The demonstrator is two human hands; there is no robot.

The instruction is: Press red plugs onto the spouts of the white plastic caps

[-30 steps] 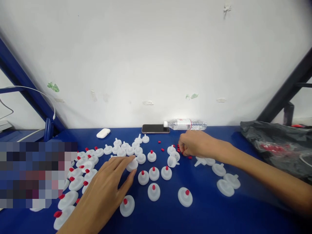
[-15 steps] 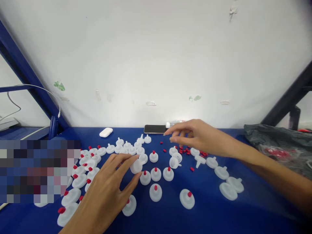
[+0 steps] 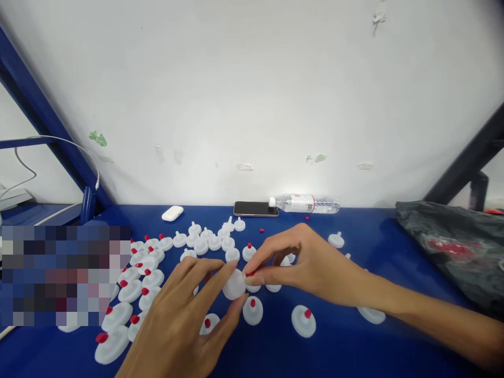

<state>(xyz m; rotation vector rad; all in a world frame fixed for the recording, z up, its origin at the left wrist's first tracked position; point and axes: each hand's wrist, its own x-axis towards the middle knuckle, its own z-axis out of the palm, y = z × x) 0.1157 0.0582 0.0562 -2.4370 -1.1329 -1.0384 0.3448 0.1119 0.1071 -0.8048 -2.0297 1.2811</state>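
My left hand (image 3: pixel 185 312) pinches a round white plastic lid (image 3: pixel 233 285) by its rim, between thumb and fingers, above the table. At the lid's right side, my right hand (image 3: pixel 311 268) closes thumb and forefinger on a small red cap (image 3: pixel 249 273); whether it sits on the spout is hidden. In front of both hands lie a red-capped lid (image 3: pixel 252 311) and another red-capped lid (image 3: pixel 303 321). More red-capped lids (image 3: pixel 129 290) crowd the left. Behind my left hand stand several white lids with bare spouts (image 3: pixel 200 247). My right hand covers other lids.
Along the wall lie a phone (image 3: pixel 255 209), a clear water bottle (image 3: pixel 325 204) and a white earbud case (image 3: pixel 172 213). A dark plastic bag (image 3: pixel 433 226) with red pieces fills the right side of the blue table (image 3: pixel 338 357). A blurred patch covers the left.
My right hand has come left and down from the loose red caps to the lid, now with a red cap in its fingers. My left hand has shifted slightly right with the lid.
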